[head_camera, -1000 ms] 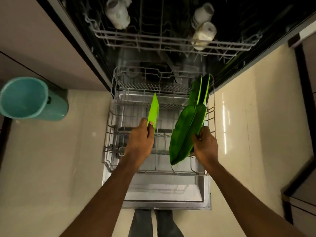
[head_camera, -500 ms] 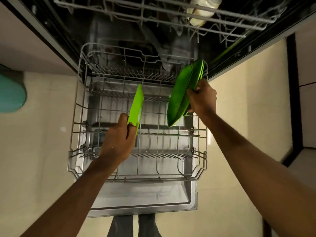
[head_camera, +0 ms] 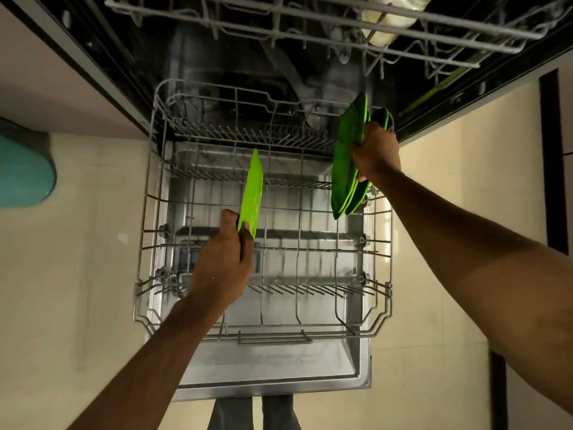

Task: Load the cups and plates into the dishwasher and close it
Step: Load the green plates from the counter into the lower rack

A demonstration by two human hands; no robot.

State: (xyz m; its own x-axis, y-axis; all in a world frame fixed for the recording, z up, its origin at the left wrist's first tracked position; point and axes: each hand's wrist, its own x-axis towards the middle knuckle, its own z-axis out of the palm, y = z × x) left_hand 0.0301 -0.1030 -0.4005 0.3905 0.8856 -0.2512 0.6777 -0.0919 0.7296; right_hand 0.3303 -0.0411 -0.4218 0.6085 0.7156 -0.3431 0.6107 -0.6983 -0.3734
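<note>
Gripping one upright green plate (head_camera: 253, 190) in left hand (head_camera: 221, 262) above lower rack (head_camera: 273, 336); clutching plate stack (head_camera: 344, 178) in right hand (head_camera: 375, 153)

Green plate (head_camera: 252, 193) upright over lower rack (head_camera: 148, 212).

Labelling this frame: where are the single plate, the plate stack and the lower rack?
single plate (head_camera: 252, 190), head view, edge-on face
plate stack (head_camera: 342, 178), head view, front plate's face
lower rack (head_camera: 273, 339), head view, near front rail
</note>
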